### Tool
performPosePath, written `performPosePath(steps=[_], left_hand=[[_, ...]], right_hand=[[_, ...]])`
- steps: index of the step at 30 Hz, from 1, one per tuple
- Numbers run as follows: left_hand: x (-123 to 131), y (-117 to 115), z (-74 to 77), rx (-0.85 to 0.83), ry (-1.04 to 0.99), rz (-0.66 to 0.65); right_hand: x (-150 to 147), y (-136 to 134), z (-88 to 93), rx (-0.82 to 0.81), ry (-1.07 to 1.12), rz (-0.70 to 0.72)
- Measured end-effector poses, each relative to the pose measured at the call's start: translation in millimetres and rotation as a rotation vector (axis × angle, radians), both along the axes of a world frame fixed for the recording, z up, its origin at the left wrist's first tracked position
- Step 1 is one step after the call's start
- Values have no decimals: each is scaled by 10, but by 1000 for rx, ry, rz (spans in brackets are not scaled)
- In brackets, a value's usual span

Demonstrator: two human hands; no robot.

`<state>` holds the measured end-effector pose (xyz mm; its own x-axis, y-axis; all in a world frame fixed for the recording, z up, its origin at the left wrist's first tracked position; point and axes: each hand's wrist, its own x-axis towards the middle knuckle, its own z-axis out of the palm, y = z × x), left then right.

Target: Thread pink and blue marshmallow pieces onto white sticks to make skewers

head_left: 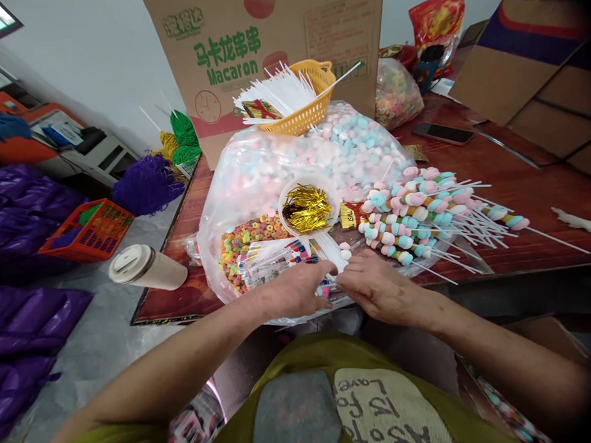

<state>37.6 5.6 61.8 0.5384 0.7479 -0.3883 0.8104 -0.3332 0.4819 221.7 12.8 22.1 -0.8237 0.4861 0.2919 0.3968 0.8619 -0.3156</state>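
My left hand (302,287) and my right hand (375,283) are close together at the table's front edge. The fingers of both are curled inward, and whatever they pinch is hidden. Right above my right fingertips show small pale marshmallows (345,250); whether they sit on a stick is unclear. White sticks (329,246) lie just beyond the hands. Beside my left hand are printed plastic packets (272,264) and colourful cereal rings (231,253). A round tub (307,208) holds gold twist ties. To the right lies a pile of marshmallow skewers (416,211).
Behind the tub spreads a big clear bag of marshmallows (254,158), with a yellow basket (315,104) of white sticks on it. A lidded cup (149,266) stands at the left edge. A phone (443,133) and a cardboard box (279,28) are farther back.
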Motion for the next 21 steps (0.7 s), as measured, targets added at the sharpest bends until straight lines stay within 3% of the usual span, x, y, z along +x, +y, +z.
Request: performPosePath(steps=[4,6,9,12,14,16,21], left_hand=[[-96,127,61,-147,-174,5],[-295,274,105,-310,-276,25],[-565,401,87,-635,-246,-1],[-614,288,-41,-965,-395,28],[-551,144,-109,-1030,-471,95],[-475,27,-114,-883,-449,110],[-346,-80,21,-66,-34,104]], right_hand=[[-46,36,-154,-22,71,6],[9,71,-158,26,112,-1],[129,120,-61,122,163,40],[226,150,76,229,159,70],[273,159,141,275,107,71],[309,158,173,273,56,79],[325,92,139,55,-7,33]])
